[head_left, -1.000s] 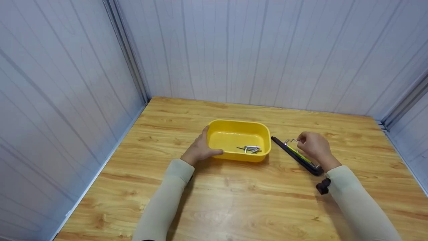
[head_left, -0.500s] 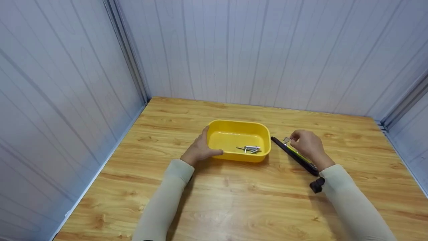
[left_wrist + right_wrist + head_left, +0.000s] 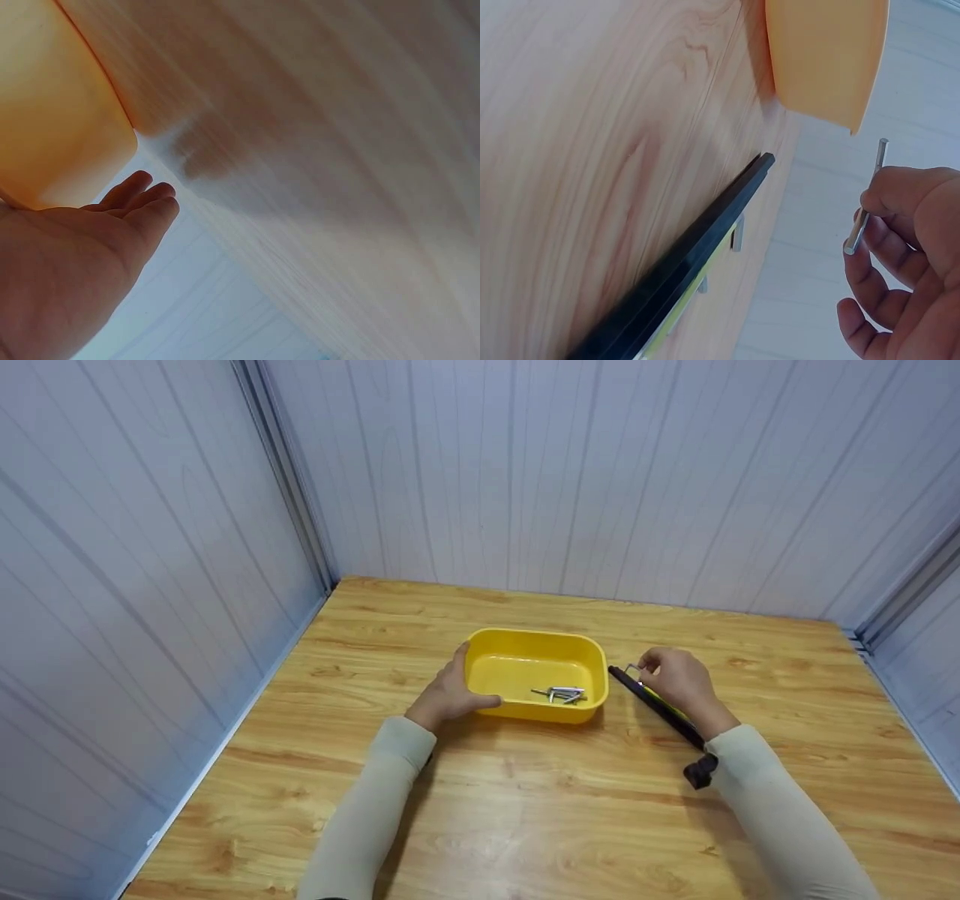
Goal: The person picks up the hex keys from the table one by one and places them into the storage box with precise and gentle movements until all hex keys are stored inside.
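Observation:
A yellow plastic box stands at mid-table with several silver hex keys on its floor. My left hand holds the box's left end, its thumb along the near rim and its fingers against the outer left side. In the right wrist view, my right hand pinches a silver hex key between thumb and fingers, apart from the box. Below that hand lies a long black hex key holder with a yellow-green strip, where a few metal pieces show. My right hand hides part of it in the head view.
The wood-grain table carries the box and the holder. Pale panel walls rise behind and on both sides. The box's right rim is close to the holder's far end.
My right hand, pinching the hex key, has moved left toward the box, over the holder's far end. My left hand and the box have stayed put.

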### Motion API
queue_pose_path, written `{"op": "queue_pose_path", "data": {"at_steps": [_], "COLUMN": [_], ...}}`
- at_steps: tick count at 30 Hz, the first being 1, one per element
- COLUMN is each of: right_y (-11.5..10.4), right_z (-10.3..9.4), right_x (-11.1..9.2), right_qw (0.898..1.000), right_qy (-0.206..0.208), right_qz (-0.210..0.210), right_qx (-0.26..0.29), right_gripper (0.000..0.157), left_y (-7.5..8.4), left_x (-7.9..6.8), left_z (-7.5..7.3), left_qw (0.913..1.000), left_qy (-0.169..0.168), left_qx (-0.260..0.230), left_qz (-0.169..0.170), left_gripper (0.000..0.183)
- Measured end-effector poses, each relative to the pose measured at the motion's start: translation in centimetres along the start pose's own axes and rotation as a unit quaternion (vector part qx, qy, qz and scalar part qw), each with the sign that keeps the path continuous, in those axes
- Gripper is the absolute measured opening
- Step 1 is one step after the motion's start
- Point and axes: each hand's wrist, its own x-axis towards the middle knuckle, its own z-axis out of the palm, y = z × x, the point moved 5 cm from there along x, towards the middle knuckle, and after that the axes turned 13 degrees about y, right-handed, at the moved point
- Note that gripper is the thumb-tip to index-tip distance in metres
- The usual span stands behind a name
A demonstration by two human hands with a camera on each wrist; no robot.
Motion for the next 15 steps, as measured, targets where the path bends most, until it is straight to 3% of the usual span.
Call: {"op": "queue_pose_path", "data": {"at_steps": [15], "right_y": [-1.4], "right_z": [0.2], "right_x": [0.3], "right_qw": [0.999], "right_qy": [0.023], "right_qz": [-0.021], "right_qx": [0.018], "right_gripper": [0.014], "left_y": [0.1], "left_x": [0.0], "left_z": [0.0], "left_qw": [0.9999], "left_qy": [0.001], "left_qx": [-0.006], "left_qz": [0.011], "left_gripper": [0.122]}}
